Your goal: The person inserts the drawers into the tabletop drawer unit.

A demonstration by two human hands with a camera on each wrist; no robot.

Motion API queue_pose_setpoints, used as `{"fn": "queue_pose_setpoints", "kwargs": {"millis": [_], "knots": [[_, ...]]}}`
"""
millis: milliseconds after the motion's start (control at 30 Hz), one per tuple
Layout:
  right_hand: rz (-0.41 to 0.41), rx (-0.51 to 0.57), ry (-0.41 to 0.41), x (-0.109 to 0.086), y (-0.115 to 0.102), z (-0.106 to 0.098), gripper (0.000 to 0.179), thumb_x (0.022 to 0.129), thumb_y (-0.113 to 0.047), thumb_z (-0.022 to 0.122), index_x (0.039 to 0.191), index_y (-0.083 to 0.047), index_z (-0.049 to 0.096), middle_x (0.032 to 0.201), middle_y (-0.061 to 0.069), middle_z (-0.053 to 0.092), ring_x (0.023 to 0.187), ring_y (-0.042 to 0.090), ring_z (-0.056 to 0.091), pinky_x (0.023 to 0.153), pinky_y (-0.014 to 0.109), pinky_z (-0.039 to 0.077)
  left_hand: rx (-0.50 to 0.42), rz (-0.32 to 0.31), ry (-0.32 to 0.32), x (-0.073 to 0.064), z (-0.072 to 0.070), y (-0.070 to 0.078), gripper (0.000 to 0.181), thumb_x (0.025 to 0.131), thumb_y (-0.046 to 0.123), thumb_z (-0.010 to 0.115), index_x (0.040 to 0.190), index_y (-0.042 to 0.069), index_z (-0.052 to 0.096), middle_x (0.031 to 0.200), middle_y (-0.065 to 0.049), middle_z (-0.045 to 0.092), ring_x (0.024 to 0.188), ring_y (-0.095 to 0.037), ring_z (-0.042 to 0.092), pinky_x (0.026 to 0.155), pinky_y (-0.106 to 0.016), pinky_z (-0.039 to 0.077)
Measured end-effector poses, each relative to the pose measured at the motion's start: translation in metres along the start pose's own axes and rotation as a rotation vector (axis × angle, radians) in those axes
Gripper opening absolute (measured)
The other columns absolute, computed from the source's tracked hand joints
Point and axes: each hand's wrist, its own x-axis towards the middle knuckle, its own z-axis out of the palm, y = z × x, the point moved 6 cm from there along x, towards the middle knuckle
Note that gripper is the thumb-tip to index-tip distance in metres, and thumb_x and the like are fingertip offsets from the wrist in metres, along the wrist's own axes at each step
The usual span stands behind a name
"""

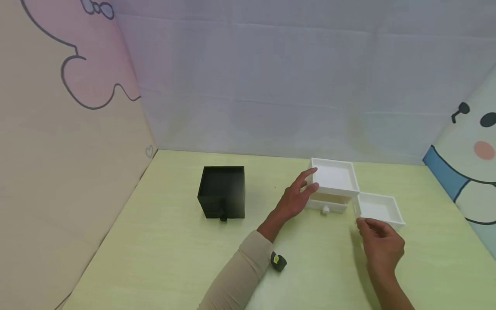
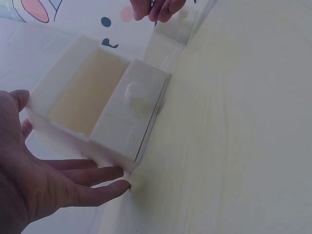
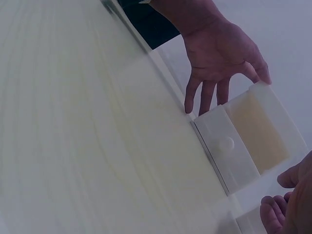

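A small white cabinet [image 1: 334, 175] stands toward the back right of the table. Its upper slot is hollow, and a lower drawer [image 2: 130, 109] with a round knob sits below. My left hand [image 1: 292, 200] rests against the cabinet's left side, its fingers spread and fairly straight, the thumb at the top front edge. To the right lies a separate white drawer [image 1: 379, 209]. My right hand [image 1: 383, 247] is close to that drawer's front left corner with loosely curled fingers. In the right wrist view a gap shows between its thumb [image 3: 288, 177] and fingers; nothing is visible between them.
A black cabinet [image 1: 222, 189] with a knob at its front stands to the left on the pale yellow table [image 1: 162, 258]. Beside the left cuff is a small black item [image 1: 278, 261] with a yellow mark. A cloth wall [image 1: 271, 86] closes off the back.
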Motion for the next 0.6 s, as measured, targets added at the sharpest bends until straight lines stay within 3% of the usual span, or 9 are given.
{"fn": "queue_pose_setpoints", "kwargs": {"millis": [100, 267, 600], "knots": [[0.021, 0.008, 0.021, 0.005, 0.003, -0.008, 0.016, 0.073, -0.017, 0.081, 0.082, -0.008, 0.072, 0.060, -0.018, 0.064, 0.051, -0.003, 0.060, 0.046, 0.012, 0.044, 0.003, -0.001, -0.001, 0.000, 0.000, 0.001, 0.043, 0.092, 0.061, 0.040, 0.133, 0.061, 0.029, 0.144, 0.016, 0.037, 0.127, -0.018, 0.044, 0.092, -0.052, 0.040], [0.044, -0.075, 0.045, 0.009, 0.011, -0.020, 0.019, 0.074, -0.023, 0.080, 0.085, -0.011, 0.070, 0.058, -0.026, 0.059, 0.053, -0.009, 0.058, 0.045, 0.012, 0.043, 0.002, 0.000, -0.010, -0.001, 0.002, 0.001, 0.043, 0.092, 0.060, 0.040, 0.134, 0.060, 0.029, 0.144, 0.018, 0.036, 0.127, -0.018, 0.043, 0.092, -0.053, 0.040], [0.038, -0.199, 0.076, 0.012, 0.019, -0.025, 0.021, 0.075, -0.029, 0.078, 0.084, -0.014, 0.066, 0.058, -0.033, 0.052, 0.051, -0.013, 0.051, 0.047, 0.011, 0.038, -0.010, 0.007, -0.008, -0.004, -0.004, 0.000, 0.043, 0.092, 0.060, 0.040, 0.133, 0.061, 0.029, 0.142, 0.014, 0.040, 0.127, -0.014, 0.043, 0.092, -0.053, 0.039]]}}
